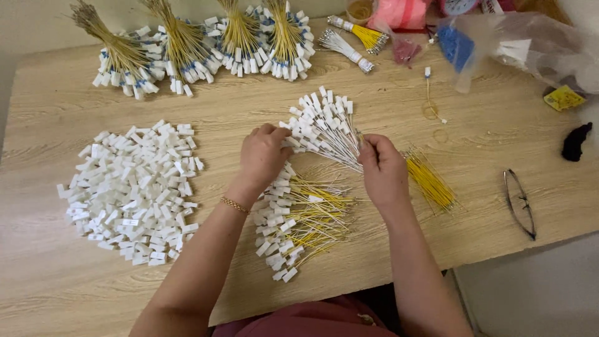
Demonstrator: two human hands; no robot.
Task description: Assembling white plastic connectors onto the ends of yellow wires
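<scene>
Holding a fan of white wires (324, 128) at frame centre: left hand (263, 156) pinched on its white plugs, right hand (382, 171) closed on the wire ends | loose plug pile (131, 190) left | yellow wires (430, 181) beside right hand | wooden table (474, 206) beneath.

I see two bare forearms, no sleeves reaching the wrists or elbows. On the left wrist sits a thin gold chain bracelet (234, 205), fine-linked and snug. The left hand (264, 155) and right hand (382, 170) wear no gloves, and I can make out no rings. At the near edge of the tabletop, a dark red garment (312, 319) covers the torso, with a small pale button or ornament on it.
</scene>
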